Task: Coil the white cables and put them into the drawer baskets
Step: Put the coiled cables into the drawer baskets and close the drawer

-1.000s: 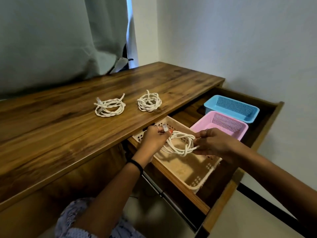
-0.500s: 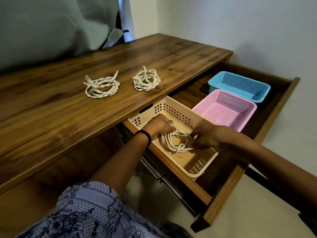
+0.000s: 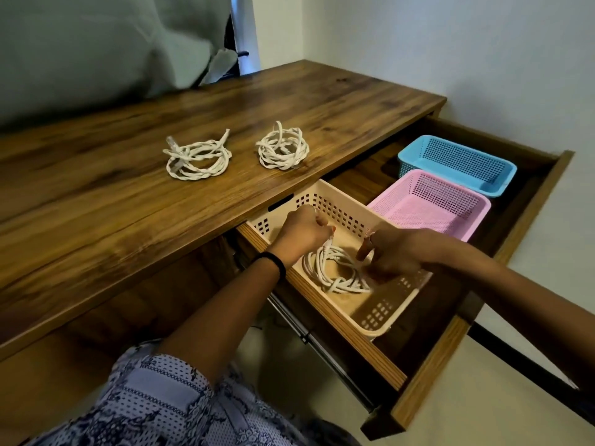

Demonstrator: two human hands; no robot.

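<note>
Two coiled cables (image 3: 198,161) (image 3: 282,150) side by side on the desk (image 3: 96,204), open drawer (image 3: 450,342) at right holding three baskets in a row, nearest basket (image 3: 383,320) containing a third coil (image 3: 335,270).

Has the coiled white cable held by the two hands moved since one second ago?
Yes. The coiled white cable went down from above the rim into the beige plastic basket.

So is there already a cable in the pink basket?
No, the pink basket holds nothing; the only cable in the drawer lies in the cream basket, with both hands at it.
</note>
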